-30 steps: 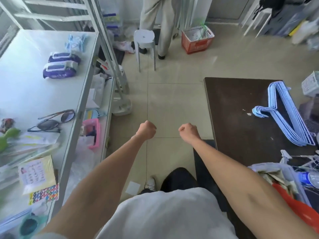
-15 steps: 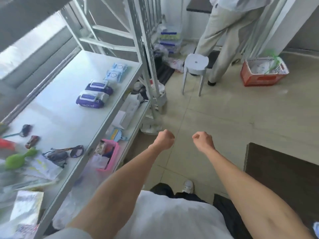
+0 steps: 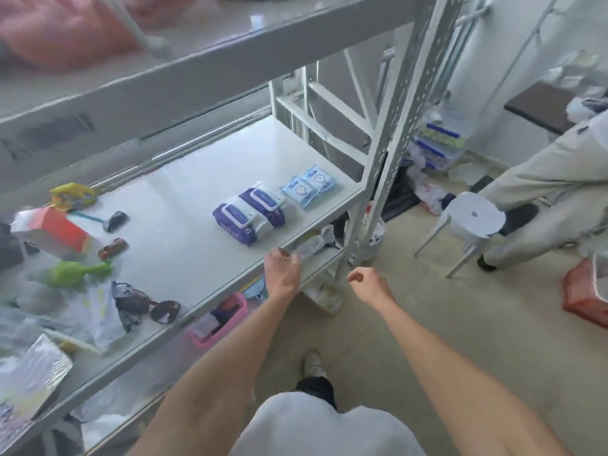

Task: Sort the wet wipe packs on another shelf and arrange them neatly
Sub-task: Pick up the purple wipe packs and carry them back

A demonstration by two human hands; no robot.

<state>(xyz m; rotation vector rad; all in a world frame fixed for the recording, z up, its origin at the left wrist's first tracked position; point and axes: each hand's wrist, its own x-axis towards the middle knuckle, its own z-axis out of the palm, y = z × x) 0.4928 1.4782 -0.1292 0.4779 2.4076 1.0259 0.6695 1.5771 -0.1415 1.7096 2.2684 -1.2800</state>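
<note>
1. Four wet wipe packs lie on the white shelf (image 3: pixel 184 245) toward its right end: two purple packs (image 3: pixel 249 214) side by side and touching, and two small blue packs (image 3: pixel 308 185) just beyond them, nearer the corner post (image 3: pixel 391 133).
2. The left hand (image 3: pixel 282 270) hovers at the shelf's front edge, fingers loosely curled, holding nothing.
3. The right hand (image 3: pixel 370 284) hangs over the floor beside the post, also loosely curled and empty.
4. The purple packs lie up and slightly left of the left hand, farther back on the shelf. Their long axes run diagonally, from the near right toward the far left.
5. The blue packs lie ahead and a little right of the left hand, ahead and left of the right hand.
6. The left hand is the nearer to every pack; the right would have to reach in past the post.
7. My judgement: no pack is picked up yet, so the sorting is at its start, and a forward reach by the left hand to the near purple pack seems the likely opener.
8. Sunglasses (image 3: pixel 148 307), a green toy (image 3: pixel 77 273) and other clutter lie well apart, at the shelf's left.
</note>
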